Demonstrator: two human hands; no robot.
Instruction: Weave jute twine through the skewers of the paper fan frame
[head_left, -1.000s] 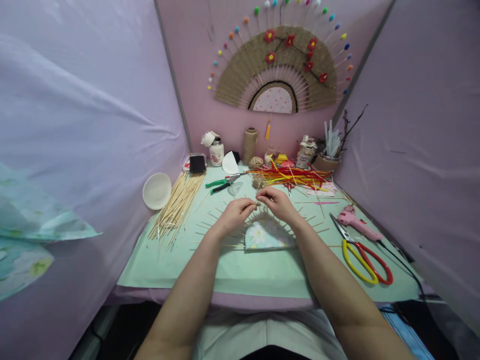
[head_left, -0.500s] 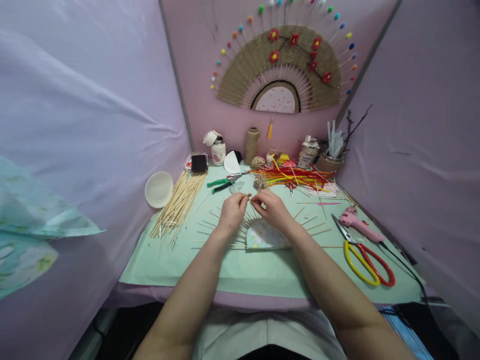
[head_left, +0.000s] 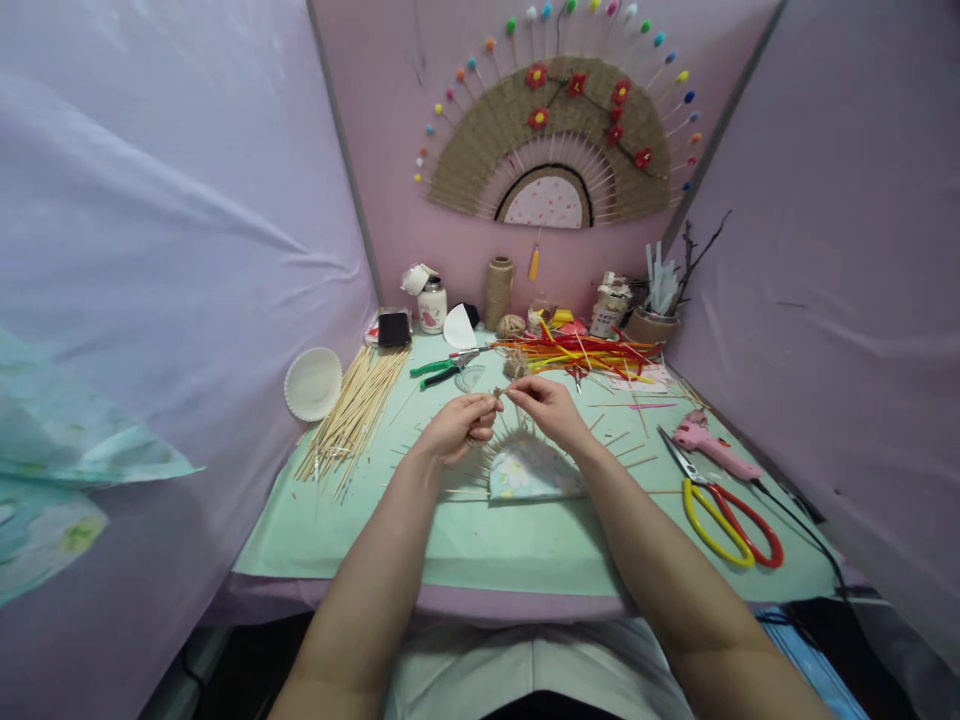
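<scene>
My left hand (head_left: 456,425) and my right hand (head_left: 546,408) meet over a half-made fan (head_left: 525,468), a floral half-disc with thin wooden sticks spreading out from it on the green mat (head_left: 480,540). Both hands are closed in a pinch. Between the fingertips runs a short piece of brown twine (head_left: 501,394), which seems to lead back to a small twine ball (head_left: 517,362) just behind the hands. The fingers hide the fan's upper sticks.
A bundle of bamboo skewers (head_left: 358,405) and a white paper plate (head_left: 313,382) lie at the left. Green pliers (head_left: 444,367), coloured strips (head_left: 585,354), a pink glue gun (head_left: 712,448) and red-and-yellow scissors (head_left: 724,505) lie around. A finished fan (head_left: 559,140) hangs on the back wall.
Both hands have stayed together over the fan, shifting slightly as the fingers work the twine. My left hand has turned a little more palm-up.
</scene>
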